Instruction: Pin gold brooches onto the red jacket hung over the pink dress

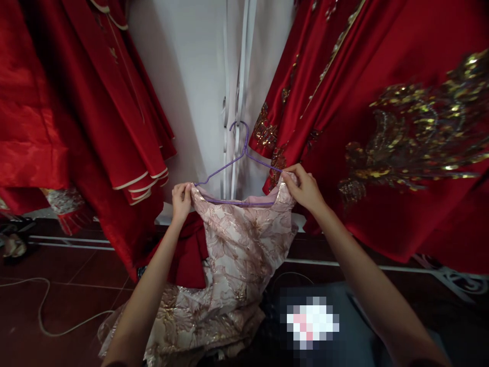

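A pale pink and gold brocade dress [237,244] hangs from a purple wire hanger [245,148] between my hands, its skirt gathered low toward me. My left hand [181,203] is closed, pinching the dress's left shoulder at the hanger's end. At the other shoulder, my right hand [303,187] is closed too, with thumb and fingers on the fabric by the hanger arm. The hanger's hook points up and shows free in front of white vertical poles. My arms cover part of the skirt.
Red garments with pale trim [141,148] hang on the left. On the right hang red garments with gold sequins [401,132]. White rack poles [237,76] stand before a pale wall. A cable [48,311] lies on the dark tiled floor; a blurred patch [313,321] sits at lower right.
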{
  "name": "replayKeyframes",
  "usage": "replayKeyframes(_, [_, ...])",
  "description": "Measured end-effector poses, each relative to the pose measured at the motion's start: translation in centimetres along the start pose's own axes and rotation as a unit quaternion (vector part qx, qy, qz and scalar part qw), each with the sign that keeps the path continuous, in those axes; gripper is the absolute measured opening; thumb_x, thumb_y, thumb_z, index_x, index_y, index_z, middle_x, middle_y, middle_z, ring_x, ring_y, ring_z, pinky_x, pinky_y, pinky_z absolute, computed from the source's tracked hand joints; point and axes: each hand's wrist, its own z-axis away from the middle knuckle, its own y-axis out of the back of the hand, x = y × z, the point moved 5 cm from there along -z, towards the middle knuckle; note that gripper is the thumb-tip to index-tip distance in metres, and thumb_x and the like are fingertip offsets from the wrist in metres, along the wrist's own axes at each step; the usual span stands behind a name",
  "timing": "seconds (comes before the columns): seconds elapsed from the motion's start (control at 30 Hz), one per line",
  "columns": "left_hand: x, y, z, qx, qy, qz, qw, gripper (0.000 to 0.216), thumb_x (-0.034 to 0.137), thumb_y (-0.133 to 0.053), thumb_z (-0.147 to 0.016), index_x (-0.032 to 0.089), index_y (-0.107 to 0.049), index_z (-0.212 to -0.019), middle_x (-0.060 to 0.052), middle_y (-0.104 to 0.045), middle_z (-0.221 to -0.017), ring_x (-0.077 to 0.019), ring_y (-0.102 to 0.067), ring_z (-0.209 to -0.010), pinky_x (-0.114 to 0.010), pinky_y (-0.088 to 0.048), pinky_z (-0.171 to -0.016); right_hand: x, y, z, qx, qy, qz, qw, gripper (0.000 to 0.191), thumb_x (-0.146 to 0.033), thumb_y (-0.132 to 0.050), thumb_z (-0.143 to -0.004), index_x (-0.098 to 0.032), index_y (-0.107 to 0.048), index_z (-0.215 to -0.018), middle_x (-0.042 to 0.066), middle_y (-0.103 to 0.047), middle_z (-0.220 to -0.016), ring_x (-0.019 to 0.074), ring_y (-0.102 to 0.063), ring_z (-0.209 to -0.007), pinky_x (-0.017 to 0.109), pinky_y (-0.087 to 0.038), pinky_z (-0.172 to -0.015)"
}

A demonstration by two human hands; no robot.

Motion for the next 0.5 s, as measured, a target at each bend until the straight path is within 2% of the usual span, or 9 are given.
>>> replayKeyframes(0.13, [3.8,-0.8,-2.5,-0.132,-0.051,0.037,0.989,0.031,0.044,-0.048,-0.084,0.019,-0.067,-0.086,-0.006,-0.065,-0.091,-0.0196,-0.057,-0.094,-0.033,-0.041,-0.089,0.0,-0.4,0.2,-0.006,-0.006,-0.026,1.0,0.023,-0.045,-0.046,-0.084,-0.025,-0.055,-0.09,0.002,-0.066,-0.085,0.0202,-0.061,-0.074,0.032,-0.044,-0.069])
replayKeyframes(0.23, [4.3,-0.6,-3.1,-0.231,-0.027,0.083,0.969,0.037,0.048,-0.046,-0.083,0.017,-0.066,-0.092,-0.006,-0.065,-0.094,-0.0197,-0.059,-0.09,-0.031,-0.045,-0.083,0.4,-0.6,0.3,0.008,-0.017,-0.04,0.999,0.024,-0.046,-0.048,-0.084,-0.024,-0.055,-0.091,0.003,-0.066,-0.085,0.0198,-0.061,-0.074,0.032,-0.045,-0.068])
replayKeyframes(0.3, [2.8,0.4,-2.3,-0.251,0.023,0.101,0.962,0.043,0.048,-0.037,-0.086,0.017,-0.06,-0.104,-0.007,-0.064,-0.098,-0.0189,-0.06,-0.087,-0.032,-0.048,-0.078,0.6,-0.7,0.4,0.01,-0.023,-0.048,0.999,0.026,-0.047,-0.048,-0.083,-0.023,-0.055,-0.091,0.003,-0.066,-0.085,0.0198,-0.061,-0.074,0.031,-0.046,-0.067])
replayKeyframes(0.37, [0.2,2.0,-0.3,-0.246,0.079,0.075,0.963,0.045,0.047,-0.032,-0.087,0.016,-0.051,-0.114,-0.008,-0.063,-0.098,-0.0183,-0.062,-0.082,-0.033,-0.05,-0.073,0.7,-0.8,0.4,0.01,-0.026,-0.054,0.998,0.027,-0.047,-0.049,-0.082,-0.023,-0.055,-0.091,0.003,-0.066,-0.086,0.0197,-0.061,-0.074,0.031,-0.045,-0.067])
replayKeyframes(0.43, [-2.5,3.6,2.8,-0.287,0.097,-0.002,0.953,0.045,0.043,-0.044,-0.081,0.016,-0.045,-0.117,-0.009,-0.062,-0.096,-0.0198,-0.062,-0.084,-0.035,-0.05,-0.074,0.7,-0.9,0.4,0.011,-0.027,-0.057,0.998,0.026,-0.047,-0.049,-0.082,-0.023,-0.056,-0.091,0.003,-0.066,-0.086,0.0191,-0.06,-0.073,0.03,-0.045,-0.066])
replayKeyframes(0.5, [-4.5,5.2,5.9,-0.342,0.085,-0.071,0.933,0.064,0.036,-0.063,-0.065,0.017,-0.041,-0.122,-0.011,-0.059,-0.109,-0.0223,-0.061,-0.092,-0.035,-0.049,-0.079,0.8,-1.0,0.4,0.01,-0.031,-0.058,0.998,0.025,-0.046,-0.05,-0.082,-0.023,-0.056,-0.09,0.003,-0.066,-0.084,0.0182,-0.06,-0.07,0.029,-0.044,-0.064])
